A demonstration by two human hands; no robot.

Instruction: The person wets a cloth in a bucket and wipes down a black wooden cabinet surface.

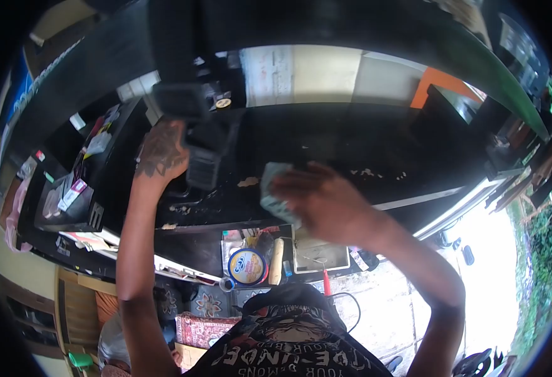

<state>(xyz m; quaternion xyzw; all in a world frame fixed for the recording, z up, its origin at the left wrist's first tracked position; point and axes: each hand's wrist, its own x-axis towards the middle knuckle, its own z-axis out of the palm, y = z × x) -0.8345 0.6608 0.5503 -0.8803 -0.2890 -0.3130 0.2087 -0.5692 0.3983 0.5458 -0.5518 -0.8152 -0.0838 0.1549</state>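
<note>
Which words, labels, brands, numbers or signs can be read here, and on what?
"YOUR": black fabric shirt with pale print.
"DEMONS": same shirt; its other lettering is unclear.
Round blue-rimmed plastic lid: too blurred to read.
Small white-and-pink box: too small to read.

Cab. shelf [345, 138] spans mid-frame. On it: R hand [326, 201] over cloth [274, 183] nr ctr; L hand [163, 151] ctr-left, beside upright stand [202, 168]. Small carton [73, 193] in side compartment, far L. Lower ctr, L to R: lidded tub [248, 266], cylinder [276, 261], tray [342, 259]. Rug [204, 328] at btm, L of T-shirt [288, 339]. Foliage [536, 257] at R edge.
</note>
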